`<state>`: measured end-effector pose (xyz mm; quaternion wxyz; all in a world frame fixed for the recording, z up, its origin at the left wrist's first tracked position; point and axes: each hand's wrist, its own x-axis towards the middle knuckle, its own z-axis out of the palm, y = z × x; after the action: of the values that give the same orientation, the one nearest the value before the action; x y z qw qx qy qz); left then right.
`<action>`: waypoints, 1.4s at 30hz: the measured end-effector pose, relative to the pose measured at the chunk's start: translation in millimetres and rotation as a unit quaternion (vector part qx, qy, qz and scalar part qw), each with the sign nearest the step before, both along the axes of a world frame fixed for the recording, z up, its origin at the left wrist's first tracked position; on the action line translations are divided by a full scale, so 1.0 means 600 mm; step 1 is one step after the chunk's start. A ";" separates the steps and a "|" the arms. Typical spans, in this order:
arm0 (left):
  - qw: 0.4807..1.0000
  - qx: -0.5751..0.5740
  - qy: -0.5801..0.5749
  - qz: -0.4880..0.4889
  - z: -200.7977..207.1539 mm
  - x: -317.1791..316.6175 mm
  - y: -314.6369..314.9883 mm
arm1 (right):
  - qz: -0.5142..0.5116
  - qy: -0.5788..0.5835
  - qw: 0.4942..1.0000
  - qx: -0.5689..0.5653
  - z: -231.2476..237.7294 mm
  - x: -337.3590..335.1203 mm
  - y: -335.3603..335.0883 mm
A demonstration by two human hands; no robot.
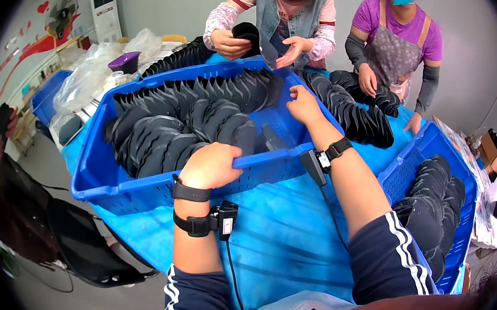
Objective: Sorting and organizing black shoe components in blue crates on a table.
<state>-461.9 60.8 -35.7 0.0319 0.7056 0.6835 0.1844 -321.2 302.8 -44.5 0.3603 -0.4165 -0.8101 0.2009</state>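
A large blue plastic crate (273, 166) stands before me on a blue-covered table, holding rows of thin black insole-shaped pieces (157, 141). My left hand (210, 163) is closed over the crate's near rim, with black pieces just beyond the knuckles. Over the crate's right end is my right hand (305, 106), its fingers curled; whether anything is in them cannot be seen. A few dark pieces (271, 138) lean in the right part of the crate, below that hand. Both wrists carry black straps with small cabled devices.
Across the table a person (290, 28) holds several black pieces; another person (402, 44) reaches toward rows of them (352, 109) on the right. A second blue crate (457, 242) with black pieces stands at lower right. A black chair (83, 242) and another person are at left.
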 end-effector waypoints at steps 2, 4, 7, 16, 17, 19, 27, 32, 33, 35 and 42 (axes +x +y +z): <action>1.000 0.011 0.006 -0.006 -0.004 -0.001 0.002 | 0.000 0.011 1.000 -0.003 0.002 0.001 -0.005; 1.000 0.011 0.003 -0.006 -0.003 -0.002 0.000 | 0.002 0.015 1.000 -0.003 0.002 0.000 -0.004; 1.000 0.009 -0.002 -0.005 0.001 -0.002 -0.002 | 0.006 0.018 1.000 0.001 0.000 -0.001 -0.001; 1.000 0.004 -0.004 -0.007 -0.001 -0.002 0.000 | 0.020 0.023 1.000 0.005 -0.005 0.002 -0.001; 1.000 0.008 -0.005 -0.009 -0.001 -0.002 0.000 | 0.021 0.024 0.999 0.008 -0.004 0.003 -0.001; 1.000 0.008 -0.006 -0.009 0.001 0.000 0.000 | 0.023 0.026 0.999 0.019 -0.002 0.002 0.001; 1.000 0.004 -0.009 -0.005 0.001 0.000 0.001 | -0.028 0.117 0.936 0.330 0.044 -0.001 -0.055; 1.000 0.004 -0.002 -0.005 0.001 -0.002 -0.001 | -0.074 0.111 0.955 0.266 0.050 -0.002 -0.052; 1.000 0.005 -0.003 -0.005 0.000 -0.002 0.000 | -0.077 0.110 0.958 0.252 0.050 0.000 -0.049; 1.000 0.004 -0.003 -0.005 -0.002 -0.001 0.002 | -0.082 0.107 0.962 0.237 0.046 0.002 -0.045; 1.000 0.012 0.000 -0.008 -0.001 -0.002 0.001 | -0.053 0.128 0.964 0.226 0.044 -0.003 -0.039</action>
<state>-463.0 61.1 -36.4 0.0248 0.7113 0.6754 0.1928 -322.8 279.2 -18.2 0.5560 -0.3374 -0.7583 0.0448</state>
